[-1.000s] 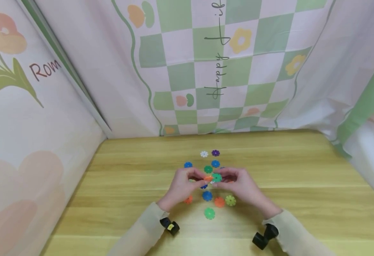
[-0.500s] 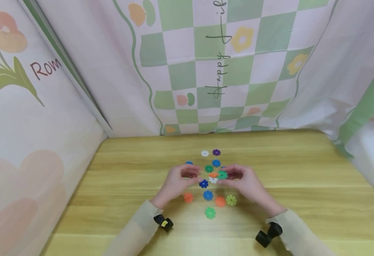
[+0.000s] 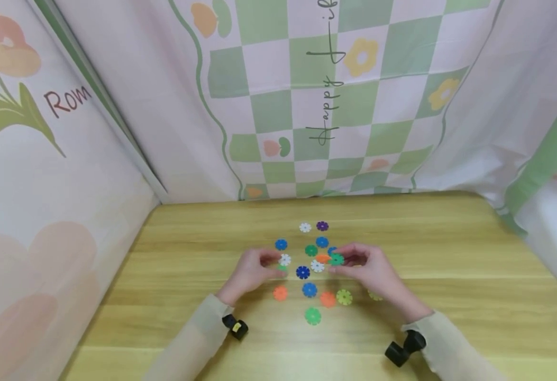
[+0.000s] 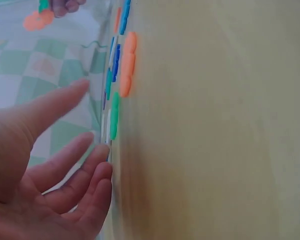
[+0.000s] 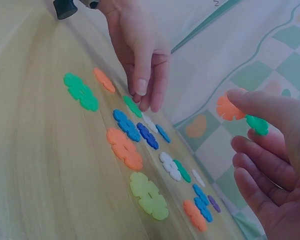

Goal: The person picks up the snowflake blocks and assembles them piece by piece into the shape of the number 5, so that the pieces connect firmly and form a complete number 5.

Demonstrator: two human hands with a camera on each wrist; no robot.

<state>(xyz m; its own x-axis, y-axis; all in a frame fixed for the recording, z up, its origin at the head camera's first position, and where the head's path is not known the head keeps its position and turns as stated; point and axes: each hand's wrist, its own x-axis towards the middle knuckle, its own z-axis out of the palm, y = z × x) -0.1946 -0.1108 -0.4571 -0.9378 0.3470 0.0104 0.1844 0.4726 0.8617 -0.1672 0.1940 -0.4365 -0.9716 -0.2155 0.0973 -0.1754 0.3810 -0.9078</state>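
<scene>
My right hand (image 3: 371, 269) pinches two joined flower-shaped interlocking discs between thumb and fingers. One is an orange disc (image 5: 229, 108), the other a green disc (image 5: 258, 125), slotted together at an angle and held above the table. My left hand (image 3: 249, 274) holds nothing; in the left wrist view its thumb and fingers are apart. Its fingertips hover beside a white disc (image 3: 285, 260) and a light green disc (image 4: 115, 116) lying on the table. Between the hands lie a dark blue disc (image 3: 302, 272) and another white disc (image 3: 317, 266).
Several more flat discs lie around on the wooden table (image 3: 188, 238). Nearer me are a blue disc (image 3: 309, 290), an orange one, a yellow-green disc (image 3: 344, 297) and a light green one. A purple disc (image 3: 322, 226) sits farther back. A patterned curtain (image 3: 268, 116) hangs behind the table.
My left hand has let go of the orange disc and moved left toward the white and light green discs. My right hand has shifted slightly right, keeping the joined pair.
</scene>
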